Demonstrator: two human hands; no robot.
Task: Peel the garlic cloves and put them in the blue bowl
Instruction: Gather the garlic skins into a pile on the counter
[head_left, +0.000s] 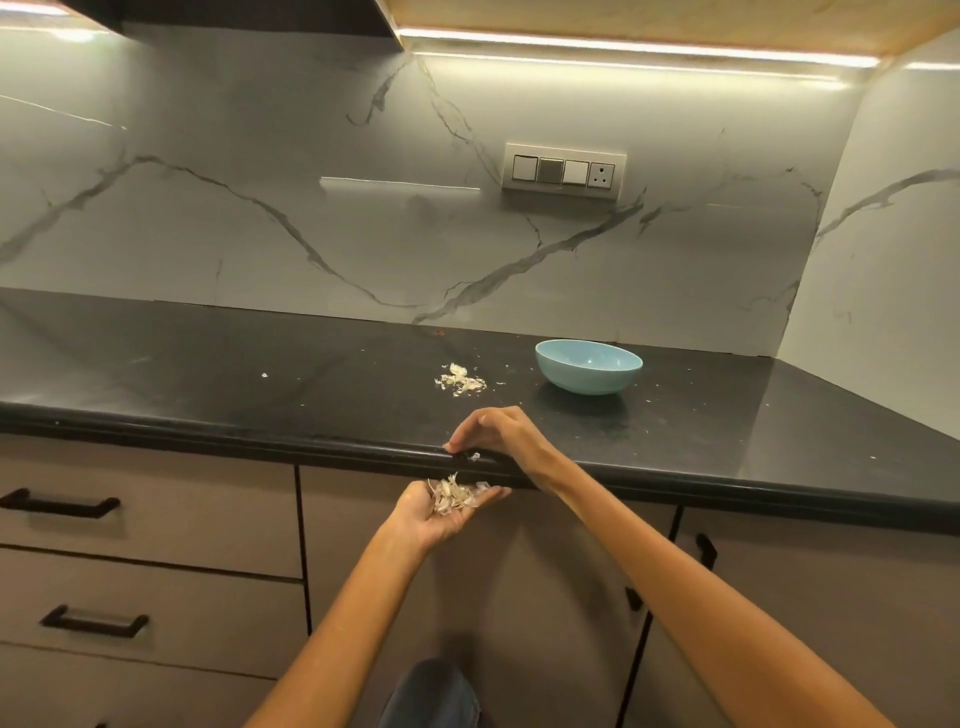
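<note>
Head view: a dark stone surface (208, 364) under a marble wall. The left hand (447, 512) is cupped palm-up just below the surface edge, its grip loosely open and cradling a heap of papery garlic skins (457, 493). The right hand (493, 434) rests curled at the edge, fingertips touching a small skin fragment (474, 456) — whether pinched, unclear. More peel (460, 379) lies beside the blue bowl (588, 366); its contents are hidden. Skins look feather-light, brittle — best swept, not pinched.

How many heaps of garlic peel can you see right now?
2. One heap of peel lies on the counter left of the blue bowl; another handful of peel rests in the left hand. Stray flecks uncounted.
</note>
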